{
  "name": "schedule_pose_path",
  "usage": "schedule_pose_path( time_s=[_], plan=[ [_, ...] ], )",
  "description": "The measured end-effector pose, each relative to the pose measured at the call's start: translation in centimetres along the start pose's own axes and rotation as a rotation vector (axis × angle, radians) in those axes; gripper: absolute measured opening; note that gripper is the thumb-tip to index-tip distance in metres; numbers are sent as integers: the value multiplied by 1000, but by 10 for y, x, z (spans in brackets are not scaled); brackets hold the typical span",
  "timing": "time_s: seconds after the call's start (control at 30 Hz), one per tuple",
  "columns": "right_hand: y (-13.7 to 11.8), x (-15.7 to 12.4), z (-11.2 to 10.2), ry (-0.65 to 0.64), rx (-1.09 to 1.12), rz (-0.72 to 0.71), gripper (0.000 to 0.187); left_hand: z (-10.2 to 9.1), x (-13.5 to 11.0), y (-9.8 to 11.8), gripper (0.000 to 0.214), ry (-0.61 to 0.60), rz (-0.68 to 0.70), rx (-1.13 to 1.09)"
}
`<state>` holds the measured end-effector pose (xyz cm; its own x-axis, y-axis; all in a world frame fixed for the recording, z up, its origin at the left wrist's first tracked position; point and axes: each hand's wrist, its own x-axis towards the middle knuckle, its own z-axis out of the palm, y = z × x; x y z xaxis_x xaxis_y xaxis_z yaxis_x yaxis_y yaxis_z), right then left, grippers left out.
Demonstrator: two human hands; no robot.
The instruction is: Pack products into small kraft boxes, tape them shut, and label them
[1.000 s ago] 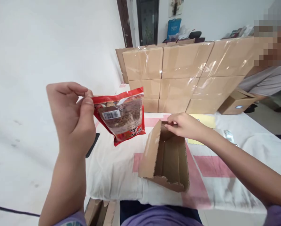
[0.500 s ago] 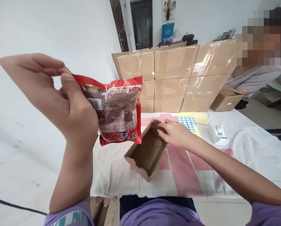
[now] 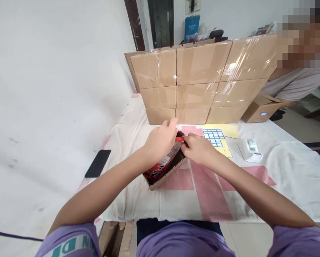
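A small open cardboard box (image 3: 167,178) lies on the white and pink cloth (image 3: 208,192) in front of me. A red snack packet (image 3: 164,165) sits inside it, one end sticking up. My left hand (image 3: 160,140) rests on the packet's upper end, fingers curled over it. My right hand (image 3: 199,149) pinches the packet's top corner at the box's far end. The two hands almost touch.
A wall of taped cardboard boxes (image 3: 200,82) stands at the table's far side. A black phone (image 3: 98,163) lies at left, a yellow sheet of blue stickers (image 3: 218,138) and a small white device (image 3: 249,150) at right. Another person (image 3: 296,76) sits far right beside an open box (image 3: 260,111).
My left hand has come down from near my face and put the red packet into the box. My right hand moved from the box's rim onto the packet.
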<state>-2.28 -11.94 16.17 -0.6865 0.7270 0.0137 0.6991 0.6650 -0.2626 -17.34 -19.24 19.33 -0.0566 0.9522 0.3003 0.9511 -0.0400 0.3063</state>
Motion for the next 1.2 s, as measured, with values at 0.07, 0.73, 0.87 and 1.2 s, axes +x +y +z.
schedule_pose_path(
  time_s=[0.07, 0.73, 0.87, 1.2],
  plan=[
    [2, -2, 1, 16, 13, 18, 29, -12, -6, -6, 41, 22, 0, -165],
    [49, -32, 31, 291, 581, -159, 59, 36, -114, -89, 49, 510, -170, -343],
    [43, -35, 60, 313, 681, -184, 71, 84, -128, -88, 62, 350, -105, -446],
    [45, -1, 57, 521, 398, -168, 79, 107, -82, -117, 81, 402, -303, -707]
  ],
)
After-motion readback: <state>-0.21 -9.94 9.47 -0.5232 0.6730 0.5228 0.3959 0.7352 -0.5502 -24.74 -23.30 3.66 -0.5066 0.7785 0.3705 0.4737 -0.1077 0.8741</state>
